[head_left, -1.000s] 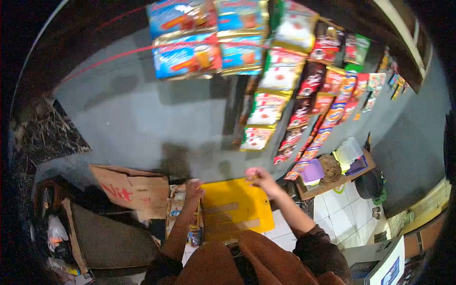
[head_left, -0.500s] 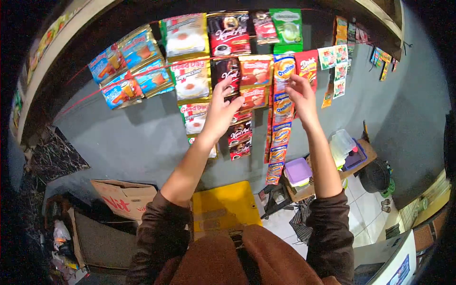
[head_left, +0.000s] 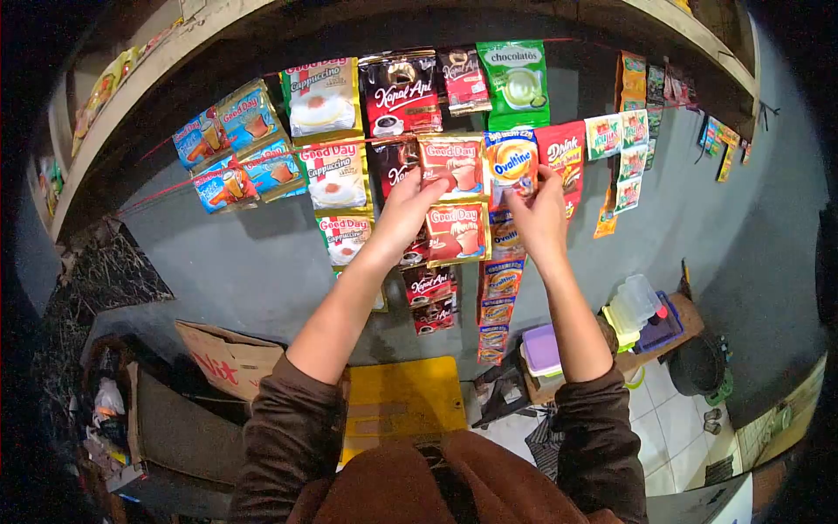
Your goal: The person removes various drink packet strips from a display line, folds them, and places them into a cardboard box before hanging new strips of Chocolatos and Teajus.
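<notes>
Rows of sachets hang in front of me. My left hand [head_left: 404,217] is at the left edge of a strip of red-brown Good Day sachets [head_left: 457,233], thumb across the front and the other fingers partly hidden. Just to the right, my right hand [head_left: 543,218] pinches the lower right part of the top Ovaltine sachet [head_left: 511,160]. More Ovaltine sachets [head_left: 503,279] trail below it in a strip. Dark Kapal Api coffee sachets [head_left: 430,283] hang behind and below my left hand. A red Drink sachet [head_left: 563,162] is right beside my right hand.
Good Day Cappuccino sachets [head_left: 335,179] and blue Good Day sachets [head_left: 229,183] hang to the left, a green Chocolatos pack [head_left: 513,85] above. A red string [head_left: 157,199] runs across. Below are a cardboard box [head_left: 227,358], a yellow panel [head_left: 403,402] and a purple-lidded container [head_left: 543,351].
The view has shifted, so the sachets sit lower. My right hand has closed on the Ovaltine sachet. My left hand has come to the Good Day strip, which looks nearer and larger.
</notes>
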Available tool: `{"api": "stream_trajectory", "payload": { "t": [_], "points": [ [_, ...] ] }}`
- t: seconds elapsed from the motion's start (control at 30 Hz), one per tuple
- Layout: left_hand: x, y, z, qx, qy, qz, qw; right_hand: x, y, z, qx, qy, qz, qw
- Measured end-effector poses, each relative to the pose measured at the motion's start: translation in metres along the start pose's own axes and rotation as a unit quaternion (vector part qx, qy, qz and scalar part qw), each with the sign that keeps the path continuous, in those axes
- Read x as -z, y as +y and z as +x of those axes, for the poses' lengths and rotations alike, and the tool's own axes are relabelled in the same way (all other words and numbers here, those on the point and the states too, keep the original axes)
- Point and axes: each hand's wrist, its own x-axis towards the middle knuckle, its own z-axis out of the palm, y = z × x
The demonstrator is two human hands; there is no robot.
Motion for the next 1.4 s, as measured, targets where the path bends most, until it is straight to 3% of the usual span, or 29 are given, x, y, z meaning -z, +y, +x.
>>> {"api": "stream_trajectory", "payload": {
  "t": [0.03,0.13,0.23,0.3,0.37,0.43,0.6,0.63,0.87,0.97,1.07,1.1,1.23,1.4],
  "points": [
    [-0.003,0.006,0.001,0.001,0.002,0.002,1.000,0.001,0.002,0.003,0.002,0.018,0.021,1.000],
    [-0.007,0.016,0.010,-0.001,0.025,-0.004,1.000,0.008,0.001,0.017,-0.094,-0.056,0.225,0.968],
    [-0.008,0.040,0.013,0.031,0.023,-0.058,0.998,0.026,-0.019,0.031,-0.177,-0.234,0.425,0.856],
    [-0.017,0.068,0.004,0.049,0.055,-0.067,0.995,0.028,-0.014,0.049,-0.154,-0.263,0.400,0.864],
    [-0.006,0.071,0.011,-0.017,0.024,-0.041,0.999,0.030,-0.030,0.058,-0.108,-0.203,0.431,0.873],
    [0.000,0.081,0.012,-0.049,0.042,-0.036,0.997,0.051,-0.066,0.057,-0.076,-0.176,0.498,0.846],
    [0.006,0.118,0.006,-0.142,0.010,-0.068,0.987,0.070,-0.093,0.080,0.077,-0.133,0.515,0.843],
    [0.009,0.123,0.006,-0.154,0.007,-0.068,0.986,0.073,-0.098,0.084,0.099,-0.133,0.544,0.823],
    [0.016,0.141,0.000,-0.133,0.015,-0.061,0.989,0.088,-0.105,0.118,0.054,-0.223,0.417,0.880],
    [0.019,0.147,-0.002,-0.179,0.012,-0.073,0.981,0.091,-0.122,0.115,0.098,-0.193,0.496,0.841],
    [0.022,0.162,-0.009,-0.233,0.000,-0.058,0.971,0.102,-0.134,0.106,0.210,-0.152,0.540,0.801],
    [0.023,0.169,-0.013,-0.238,0.008,-0.057,0.970,0.106,-0.134,0.112,0.263,-0.142,0.478,0.826],
    [0.028,0.182,-0.031,-0.230,0.018,-0.051,0.972,0.122,-0.139,0.110,0.313,-0.053,0.550,0.773],
    [0.039,0.191,-0.040,-0.265,0.010,-0.043,0.963,0.148,-0.161,0.125,0.388,0.049,0.508,0.768]
  ]
}}
